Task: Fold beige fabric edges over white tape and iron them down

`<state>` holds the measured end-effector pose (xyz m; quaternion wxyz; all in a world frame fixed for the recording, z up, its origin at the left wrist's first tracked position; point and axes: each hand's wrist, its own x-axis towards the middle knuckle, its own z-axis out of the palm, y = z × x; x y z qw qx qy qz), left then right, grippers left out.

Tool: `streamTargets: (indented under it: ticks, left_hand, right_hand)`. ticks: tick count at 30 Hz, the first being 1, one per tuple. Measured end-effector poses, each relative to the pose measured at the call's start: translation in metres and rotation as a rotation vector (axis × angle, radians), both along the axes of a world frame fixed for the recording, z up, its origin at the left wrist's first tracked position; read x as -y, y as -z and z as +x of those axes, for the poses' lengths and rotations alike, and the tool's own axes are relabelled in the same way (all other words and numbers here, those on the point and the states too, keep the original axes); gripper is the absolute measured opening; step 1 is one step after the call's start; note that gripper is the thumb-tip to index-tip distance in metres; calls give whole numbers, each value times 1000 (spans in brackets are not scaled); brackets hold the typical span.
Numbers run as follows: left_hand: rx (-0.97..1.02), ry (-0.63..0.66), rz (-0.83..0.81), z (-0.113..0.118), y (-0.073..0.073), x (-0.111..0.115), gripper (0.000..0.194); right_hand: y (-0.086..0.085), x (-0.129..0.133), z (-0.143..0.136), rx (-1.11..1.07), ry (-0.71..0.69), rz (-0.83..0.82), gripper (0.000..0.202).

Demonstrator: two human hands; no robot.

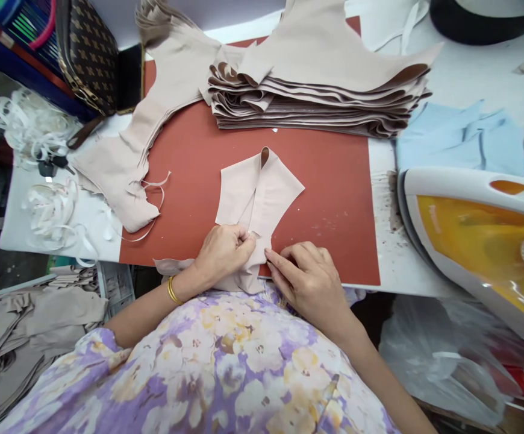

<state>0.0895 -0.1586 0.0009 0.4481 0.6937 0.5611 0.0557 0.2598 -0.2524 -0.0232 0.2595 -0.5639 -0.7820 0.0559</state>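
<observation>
A pale beige fabric piece (273,196) lies folded on the reddish-brown mat (329,187), its near end hanging over the front edge toward the lap. My left hand (226,250), with a gold bangle at the wrist, pinches the fabric near its narrow middle. Just right of it, my right hand (307,271) has its thumb and index finger closed on the fabric's right edge, the other fingers curled.
Stacked beige fabric (320,102) lies at the back, with more pieces (131,157) at left. White ribbon coils (52,208) and a patterned bag (93,54) are on the left. A yellow-and-white iron (479,229) stands right, near light blue fabric (461,138). A crate of fabric (49,313) sits lower left.
</observation>
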Motion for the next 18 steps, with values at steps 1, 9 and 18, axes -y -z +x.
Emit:
streamTargets:
  ticks: [1, 9, 18]
  left_hand:
    - [-1, 2, -3, 0, 0, 0, 30]
    - [41, -1, -12, -2, 3, 0, 27]
    - [11, -11, 9, -1, 1, 0, 26]
  right_hand:
    - [1, 0, 0, 1, -4, -1, 17]
    - [0, 0, 0, -9, -15, -18, 16]
    - [1, 1, 1, -4, 6, 0, 18]
